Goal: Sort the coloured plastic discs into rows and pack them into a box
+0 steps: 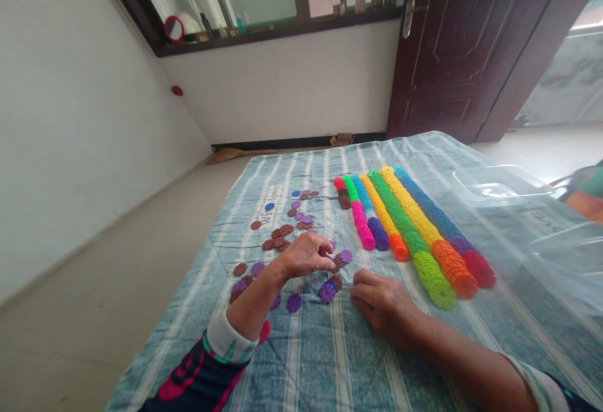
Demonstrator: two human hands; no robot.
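My left hand [308, 254] reaches over the cloth with thumb and fingers curled into a pinch at the edge of a brown snowflake disc [338, 264]. A purple snowflake disc [346, 256] lies against that one. Closed and low over the cloth, my right hand [384, 302] has its fingers pressed together; whatever they may hold is hidden. Between the hands lies a blue-purple disc [328, 292] overlapping a brown one. More loose discs lie left of and beyond my left hand, among them a brown cluster [279, 238] and a purple disc [294, 303].
Rows of stacked discs lie side by side at the right, including a green row [405, 223], a yellow-orange row [426, 227] and a short red-brown stack [343, 195]. A clear plastic box [502, 186] stands beyond them. Striped cloth [301, 343] covers the surface.
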